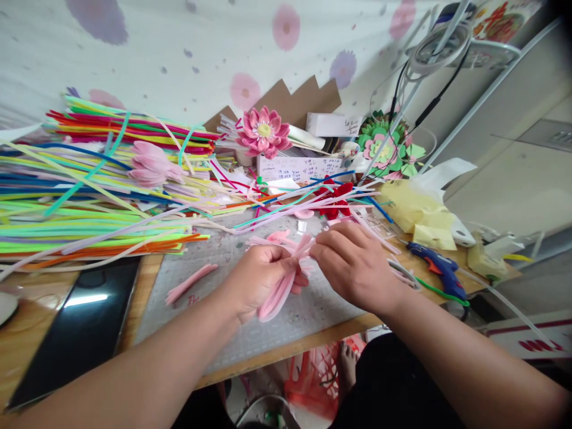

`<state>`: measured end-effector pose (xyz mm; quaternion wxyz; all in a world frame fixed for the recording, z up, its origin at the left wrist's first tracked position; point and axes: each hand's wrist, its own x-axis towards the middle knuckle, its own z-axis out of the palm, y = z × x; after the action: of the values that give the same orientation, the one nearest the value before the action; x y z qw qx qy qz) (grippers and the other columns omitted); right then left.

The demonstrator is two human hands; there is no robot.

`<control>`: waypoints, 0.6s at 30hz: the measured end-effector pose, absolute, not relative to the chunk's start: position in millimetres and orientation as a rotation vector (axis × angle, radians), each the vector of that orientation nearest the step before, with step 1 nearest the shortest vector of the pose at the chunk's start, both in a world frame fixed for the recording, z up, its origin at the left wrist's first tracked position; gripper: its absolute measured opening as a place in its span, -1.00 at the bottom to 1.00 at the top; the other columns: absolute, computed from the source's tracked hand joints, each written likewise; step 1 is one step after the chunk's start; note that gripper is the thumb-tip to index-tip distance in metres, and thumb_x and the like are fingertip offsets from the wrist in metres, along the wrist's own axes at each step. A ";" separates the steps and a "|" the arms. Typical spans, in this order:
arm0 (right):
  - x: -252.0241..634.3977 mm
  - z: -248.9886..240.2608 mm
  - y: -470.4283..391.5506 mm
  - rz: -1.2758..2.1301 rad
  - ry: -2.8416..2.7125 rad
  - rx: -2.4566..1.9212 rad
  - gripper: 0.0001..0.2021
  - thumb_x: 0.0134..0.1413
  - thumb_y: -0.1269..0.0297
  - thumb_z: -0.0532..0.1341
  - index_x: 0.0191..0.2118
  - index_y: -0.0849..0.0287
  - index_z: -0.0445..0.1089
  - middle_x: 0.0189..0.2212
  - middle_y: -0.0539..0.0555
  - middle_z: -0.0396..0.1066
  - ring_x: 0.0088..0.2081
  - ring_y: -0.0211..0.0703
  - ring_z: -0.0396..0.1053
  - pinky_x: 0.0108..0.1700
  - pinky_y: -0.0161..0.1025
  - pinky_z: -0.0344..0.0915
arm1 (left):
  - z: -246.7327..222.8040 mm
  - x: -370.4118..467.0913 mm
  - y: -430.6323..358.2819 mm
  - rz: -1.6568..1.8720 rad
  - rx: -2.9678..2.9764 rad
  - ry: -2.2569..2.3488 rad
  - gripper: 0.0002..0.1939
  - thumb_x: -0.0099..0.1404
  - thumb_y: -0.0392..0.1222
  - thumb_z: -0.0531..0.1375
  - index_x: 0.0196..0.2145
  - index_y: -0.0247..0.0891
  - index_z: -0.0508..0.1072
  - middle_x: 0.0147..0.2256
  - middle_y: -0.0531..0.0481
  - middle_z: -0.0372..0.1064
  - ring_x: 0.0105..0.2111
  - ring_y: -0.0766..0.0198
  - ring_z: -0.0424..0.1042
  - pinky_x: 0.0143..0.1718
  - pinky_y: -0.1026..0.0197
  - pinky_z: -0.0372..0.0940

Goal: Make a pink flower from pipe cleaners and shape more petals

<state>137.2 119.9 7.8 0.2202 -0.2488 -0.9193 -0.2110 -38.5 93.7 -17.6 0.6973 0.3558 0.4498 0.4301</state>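
Note:
My left hand [272,277] is closed around a bundle of pale pink pipe cleaners [273,298], bent into a loop that hangs below the fingers. At the bundle's upper end, the fingers of my right hand [351,259] are pinched together on the pink strands; their tips are partly hidden. Both hands are above a grey cutting mat [187,333]. A short pink bunch of pipe cleaners [192,283] lies on the mat to the left. More pink pieces [279,236] lie just behind my left hand.
Piles of coloured pipe cleaners [89,232] cover the left back. A pink flower [264,131] and a pink bud [154,164] rise there. A blue glue gun [440,268] lies right, near a yellow bag [415,205]. A dark glossy panel [80,333] lies at left.

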 end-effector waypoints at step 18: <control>139.9 14.7 142.4 0.997 -2.696 -0.519 -0.94 -0.01 0.53 0.16 -0.43 0.30 0.35 -0.44 0.03 0.33 -0.38 -0.30 0.26 -0.32 -0.35 0.20 | -18.7 -40.8 82.7 0.471 1.220 0.798 -0.78 0.09 -0.16 0.22 -0.59 -0.32 0.33 -0.60 -0.06 0.46 -0.60 0.28 0.42 -0.53 0.28 0.28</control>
<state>139.9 142.4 14.7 0.1099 -0.1767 -0.9174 0.3392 -40.8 82.7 -18.7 0.7206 0.5521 0.3612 0.2132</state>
